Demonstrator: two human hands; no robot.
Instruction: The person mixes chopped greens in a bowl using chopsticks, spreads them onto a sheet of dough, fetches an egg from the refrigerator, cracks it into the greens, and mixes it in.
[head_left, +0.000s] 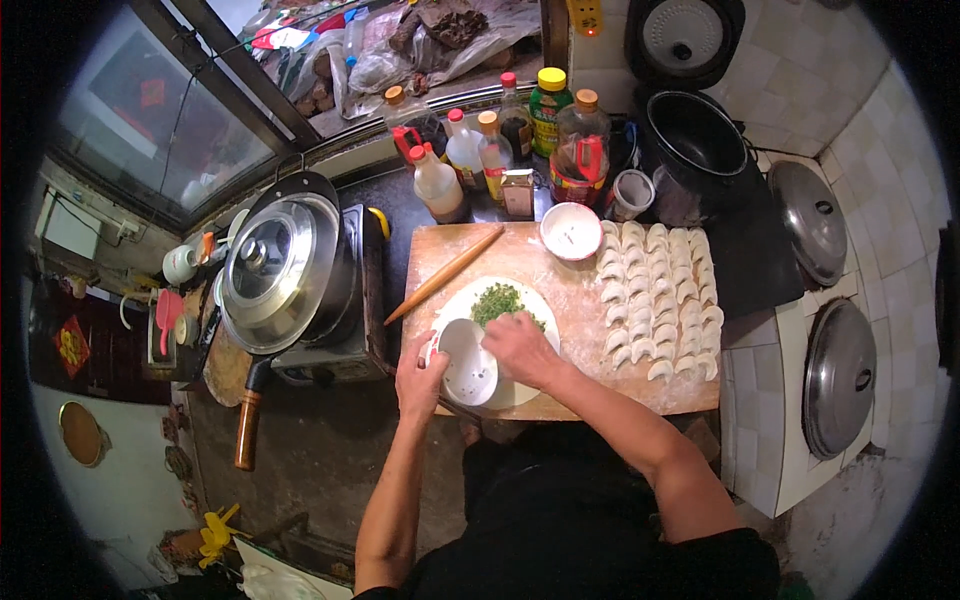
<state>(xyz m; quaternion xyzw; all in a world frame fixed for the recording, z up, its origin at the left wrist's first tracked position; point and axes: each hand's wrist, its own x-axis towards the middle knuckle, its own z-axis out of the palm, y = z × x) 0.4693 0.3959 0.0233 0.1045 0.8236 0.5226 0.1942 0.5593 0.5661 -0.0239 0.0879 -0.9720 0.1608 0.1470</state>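
Note:
My left hand (418, 382) grips a white bowl (470, 375) by its side and tilts it over a round sheet of rolled dough (520, 393). A few green bits cling to the bowl's inside. Chopped green herbs (495, 301) lie heaped on the dough's upper part. My right hand (523, 346) is at the bowl's right rim, fingers bent down over the herbs; whether they pinch anything is hidden. Under the dough is a floured wooden board (577, 352). A tapered wooden rolling pin (446, 274) rests at the board's upper left.
Rows of crescent dumplings (660, 300) cover the board's right side. A bowl of white powder (571, 231) sits at its back edge, before several sauce bottles (436, 184). Leftward, a lidded wok (281, 262) stands on a stove, its handle (247, 431) jutting forward. An open rice cooker (697, 135) stands back right.

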